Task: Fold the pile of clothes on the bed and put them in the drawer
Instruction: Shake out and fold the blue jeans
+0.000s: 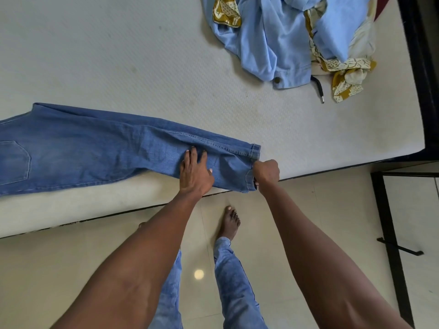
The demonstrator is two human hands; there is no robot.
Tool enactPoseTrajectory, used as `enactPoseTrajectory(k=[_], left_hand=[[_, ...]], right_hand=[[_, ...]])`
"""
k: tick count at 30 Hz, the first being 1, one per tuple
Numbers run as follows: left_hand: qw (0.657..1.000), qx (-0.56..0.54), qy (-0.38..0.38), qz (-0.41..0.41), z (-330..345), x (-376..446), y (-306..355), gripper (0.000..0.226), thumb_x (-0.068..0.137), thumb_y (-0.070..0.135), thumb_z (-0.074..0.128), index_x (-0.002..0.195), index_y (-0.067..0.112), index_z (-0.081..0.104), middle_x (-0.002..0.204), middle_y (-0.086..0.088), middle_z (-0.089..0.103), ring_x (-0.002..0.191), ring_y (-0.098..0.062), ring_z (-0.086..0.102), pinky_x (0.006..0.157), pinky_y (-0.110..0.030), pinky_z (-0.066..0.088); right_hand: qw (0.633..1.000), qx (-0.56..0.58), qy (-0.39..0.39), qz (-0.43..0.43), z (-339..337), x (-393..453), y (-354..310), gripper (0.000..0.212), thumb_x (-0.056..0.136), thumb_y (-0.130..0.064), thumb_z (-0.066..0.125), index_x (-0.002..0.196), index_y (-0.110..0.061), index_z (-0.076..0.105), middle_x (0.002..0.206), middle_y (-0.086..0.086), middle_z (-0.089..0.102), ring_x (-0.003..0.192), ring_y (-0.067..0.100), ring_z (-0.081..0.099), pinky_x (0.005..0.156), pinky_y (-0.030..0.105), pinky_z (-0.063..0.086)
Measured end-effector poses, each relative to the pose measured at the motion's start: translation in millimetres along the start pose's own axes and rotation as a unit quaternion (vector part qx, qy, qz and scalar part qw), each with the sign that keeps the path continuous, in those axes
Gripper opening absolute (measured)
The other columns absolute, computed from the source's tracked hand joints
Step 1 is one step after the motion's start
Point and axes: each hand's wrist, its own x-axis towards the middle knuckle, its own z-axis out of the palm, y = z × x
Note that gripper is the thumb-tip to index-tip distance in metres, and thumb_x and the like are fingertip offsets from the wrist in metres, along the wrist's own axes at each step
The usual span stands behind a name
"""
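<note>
Blue jeans (83,148) lie flat along the near edge of the white mattress (133,62), legs stacked and pointing right. My left hand (196,173) presses flat on the lower leg, fingers spread. At the hem, my right hand (266,173) grips the leg ends with curled fingers. A pile of unfolded clothes (280,36), light blue garments mixed with a mustard and cream patterned cloth (346,77), sits at the mattress's far right. No drawer is in view.
A black drawstring with a metal tip (319,90) sticks out of the pile. A dark bed frame (425,74) runs along the right edge. A black metal frame (389,233) stands on the glossy tile floor at right. My bare foot (229,222) is near the bed.
</note>
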Motion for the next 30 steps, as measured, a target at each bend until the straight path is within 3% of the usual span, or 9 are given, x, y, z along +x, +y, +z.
enactPoseTrajectory(k=[3,7,9,12,15,17,23,27,30], left_hand=[[1.000,0.013,-0.012,0.007,-1,-2,-2,0.071,0.099,0.035,0.052,0.157,0.016,0.014,0.165,-0.013,-0.001,0.152,-0.031,-0.003,0.123,-0.046,0.009],[1.000,0.012,-0.016,0.008,-4,-4,0,0.072,0.099,0.033,0.053,0.157,0.016,0.013,0.165,-0.013,-0.002,0.152,-0.031,-0.004,0.123,-0.046,0.008],[1.000,0.006,-0.011,0.008,-5,-5,-1,0.071,0.099,0.032,0.053,0.156,0.015,0.015,0.165,-0.013,0.000,0.152,-0.031,-0.002,0.123,-0.045,0.009],[1.000,0.001,0.017,0.007,-5,-9,-9,0.069,0.099,0.032,0.052,0.155,0.012,0.018,0.165,-0.013,0.003,0.152,-0.029,0.000,0.123,-0.042,0.009],[0.999,0.009,0.028,0.020,-2,-13,-18,0.066,0.101,0.035,0.047,0.155,0.011,0.019,0.165,-0.014,0.003,0.152,-0.028,0.000,0.122,-0.040,0.008],[0.999,0.015,0.026,0.029,-1,-13,-20,0.064,0.102,0.036,0.045,0.155,0.011,0.019,0.165,-0.014,0.004,0.152,-0.028,0.000,0.122,-0.040,0.007],[0.996,0.063,0.039,0.053,1,-13,-31,0.065,0.102,0.031,0.043,0.157,0.012,0.015,0.165,-0.012,0.005,0.152,-0.027,0.001,0.124,-0.041,0.007],[0.996,0.069,0.008,0.055,-1,-10,-35,0.065,0.101,0.028,0.041,0.158,0.013,0.012,0.165,-0.011,0.000,0.152,-0.027,-0.004,0.124,-0.041,0.003],[0.998,0.046,0.025,0.045,-7,-9,-28,0.065,0.095,0.023,0.051,0.154,0.012,0.025,0.164,-0.011,0.011,0.151,-0.028,0.006,0.123,-0.043,0.010]], right_hand=[[0.975,-0.109,0.075,-0.178,0,-4,-2,0.047,0.088,-0.019,0.054,0.133,-0.015,0.044,0.121,0.011,0.050,0.096,0.026,0.053,0.088,0.042,0.047],[0.859,-0.312,0.043,-0.405,3,8,-4,0.029,0.091,-0.026,0.057,0.118,-0.015,0.060,0.126,0.006,0.047,0.120,0.026,0.039,0.103,0.037,0.026],[0.835,-0.327,0.067,-0.438,-2,13,-9,0.012,0.094,-0.011,0.046,0.100,-0.008,0.056,0.107,0.008,0.056,0.106,0.031,0.049,0.091,0.036,0.033],[0.888,-0.231,0.034,-0.396,-16,20,-26,0.006,0.099,-0.012,0.042,0.098,-0.007,0.046,0.091,0.010,0.061,0.080,0.031,0.059,0.067,0.038,0.042],[0.848,-0.320,-0.062,-0.418,-23,22,-24,0.030,0.095,-0.033,0.059,0.115,-0.010,0.054,0.111,0.007,0.057,0.096,0.027,0.054,0.079,0.040,0.044],[0.807,-0.396,-0.061,-0.434,-20,27,-14,0.026,0.096,-0.025,0.056,0.118,-0.011,0.058,0.115,0.009,0.056,0.102,0.029,0.054,0.085,0.040,0.043],[0.973,0.000,-0.025,-0.231,-13,24,-24,0.009,0.096,-0.016,0.049,0.100,-0.010,0.054,0.089,0.001,0.059,0.079,0.018,0.056,0.062,0.030,0.042],[0.989,-0.086,0.016,-0.117,4,22,-18,0.031,0.098,-0.022,0.049,0.120,-0.002,0.058,0.125,0.018,0.054,0.115,0.035,0.054,0.093,0.039,0.047],[0.994,-0.082,0.008,-0.076,13,13,-23,0.042,0.093,-0.027,0.058,0.126,-0.001,0.054,0.133,0.018,0.048,0.117,0.036,0.053,0.097,0.039,0.046]])
